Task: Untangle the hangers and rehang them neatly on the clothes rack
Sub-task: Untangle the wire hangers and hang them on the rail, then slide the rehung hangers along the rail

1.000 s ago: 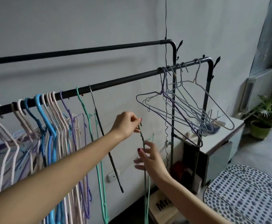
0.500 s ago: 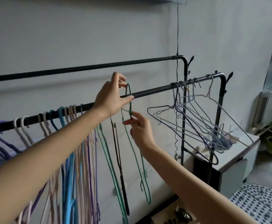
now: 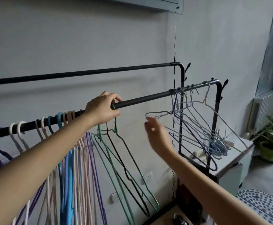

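Two hands are up at the black metal front rail (image 3: 148,98) of the clothes rack, and we read this as the moment of seating a hanger. Our left hand (image 3: 103,108) rests on the rail with its fingers (image 3: 116,99) closed around the hook of the thin green wire hanger (image 3: 133,168), presumably to steady the hook so it sits beside the sorted row instead of sliding. That hanger hangs from the rail just right of the tidy row of pink, blue and purple hangers (image 3: 71,159). Our right hand (image 3: 157,135) is off it, fingers (image 3: 148,122) spread loosely and holding nothing, near the tangled cluster of lilac and pale blue wire hangers (image 3: 202,127) bunched at the rail's far right end. We judge that cluster is next, since its frames cross and lean over the white cabinet worktop (image 3: 244,146).
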